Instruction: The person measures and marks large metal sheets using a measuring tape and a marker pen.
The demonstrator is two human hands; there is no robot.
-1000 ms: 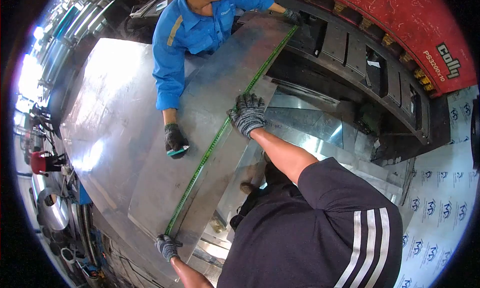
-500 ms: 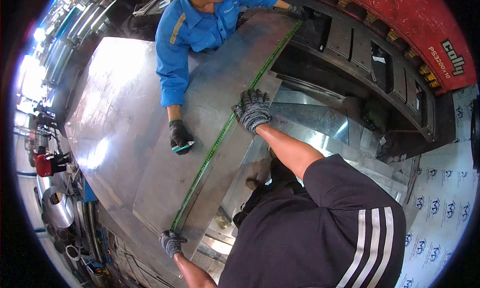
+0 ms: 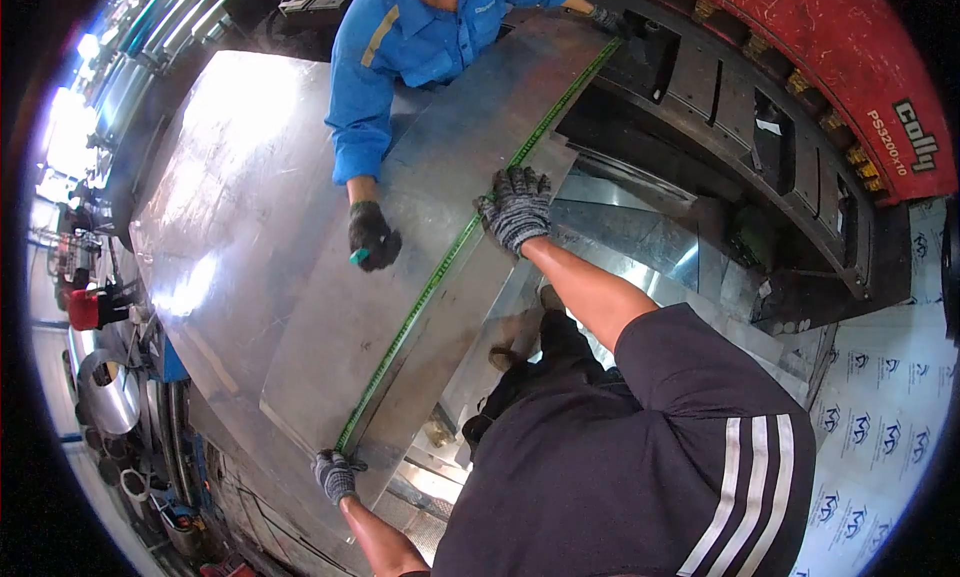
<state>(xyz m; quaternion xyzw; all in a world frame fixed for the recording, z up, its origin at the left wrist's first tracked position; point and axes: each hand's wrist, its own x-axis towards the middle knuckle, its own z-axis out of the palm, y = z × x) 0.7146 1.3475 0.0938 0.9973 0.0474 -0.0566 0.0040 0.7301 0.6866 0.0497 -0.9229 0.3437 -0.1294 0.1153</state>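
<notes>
A green tape measure runs across a grey metal sheet, close to its long edge. At the near end of the tape, my left hand, in a grey knit glove, has its fingers closed on the tape at the sheet's edge. My right hand, gloved alike, lies flat with fingers spread, pressing tape and sheet near the edge. Across the sheet, a co-worker's dark-gloved hand holds a small teal marker-like object. The co-worker's other gloved hand is at the far end of the tape.
A red machine marked "colly" with a dark slotted bed stands at the upper right. The co-worker in a blue shirt leans over the sheet. Offcut sheets lie below the bed. Metal rolls stand at left.
The co-worker's marking hand has drawn back slightly from the tape, its small teal object turned. My hands keep their places on the tape; the whole view has shifted a little.
</notes>
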